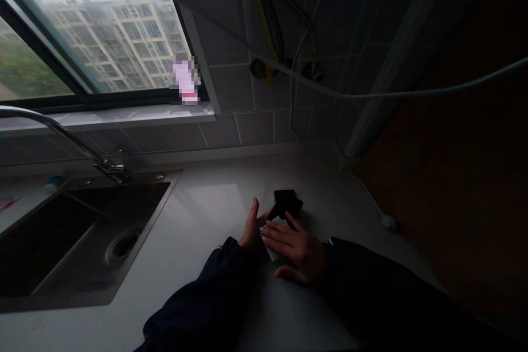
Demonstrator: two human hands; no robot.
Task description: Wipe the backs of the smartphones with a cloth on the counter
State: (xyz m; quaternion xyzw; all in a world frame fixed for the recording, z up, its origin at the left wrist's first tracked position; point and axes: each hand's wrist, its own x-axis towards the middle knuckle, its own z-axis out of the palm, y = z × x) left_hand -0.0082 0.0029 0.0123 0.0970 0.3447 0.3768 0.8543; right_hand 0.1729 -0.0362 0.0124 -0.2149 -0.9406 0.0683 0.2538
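Note:
Both my hands rest on a pale countertop in a dim kitchen. My left hand stands on its edge, fingers straight, beside a small white flat object. My right hand lies flat, fingers stretched out over that white object. Just beyond the fingertips lie two dark flat card-like pieces, overlapping. Dark sleeves cover both my arms.
A steel sink with a drain and a curved tap sits at the left. A window is behind it, tiled wall with pipes and cables to its right. A white cable and plug lie on the counter at the right.

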